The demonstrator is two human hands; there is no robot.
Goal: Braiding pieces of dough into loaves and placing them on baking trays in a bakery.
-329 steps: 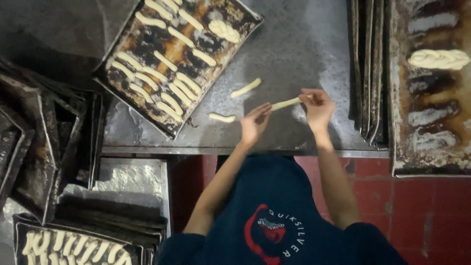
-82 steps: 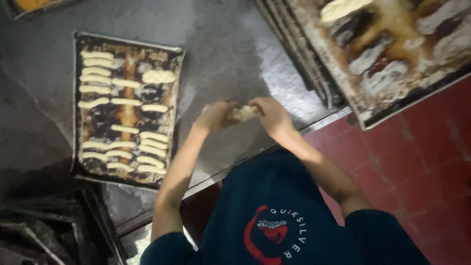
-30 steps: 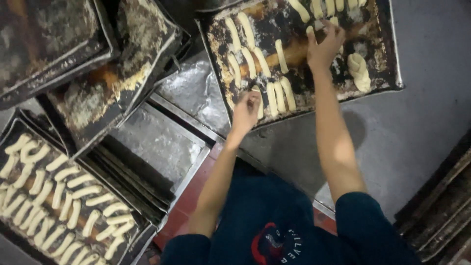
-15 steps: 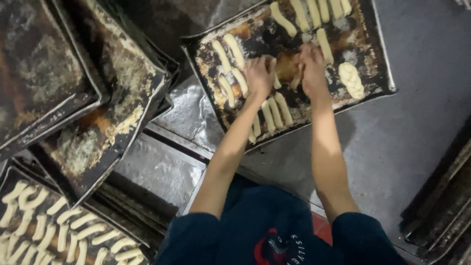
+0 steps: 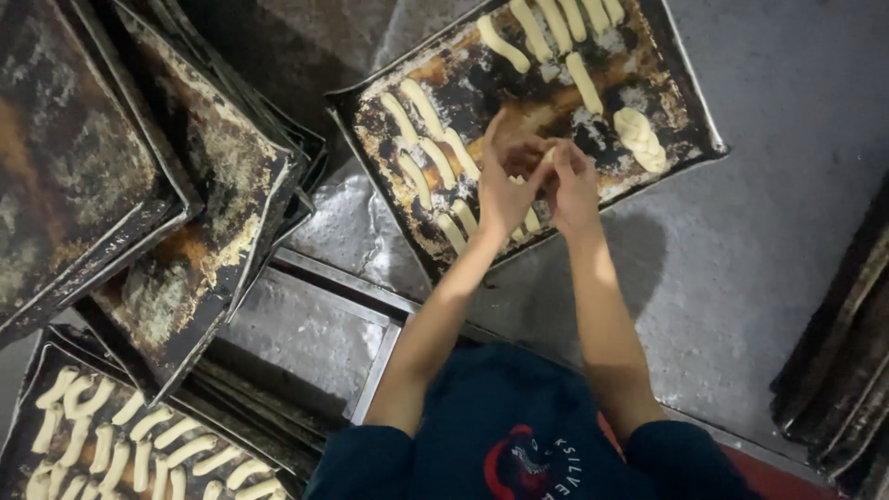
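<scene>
While both hands (image 5: 540,181) meet over tray (image 5: 687,109): one braided dough piece (image 5: 641,138).

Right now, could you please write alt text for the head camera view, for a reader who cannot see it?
Seen from above, a person's left hand and right hand meet over a dark, stained baking tray lined with pale dough sticks and one braided dough piece. Empty crusted trays are stacked at left, and another tray of dough sticks sits at lower left.

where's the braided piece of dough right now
In the head view, the braided dough lies near the right edge of the dark baking tray, up and right of the right hand, apart from the plain dough sticks.
</scene>
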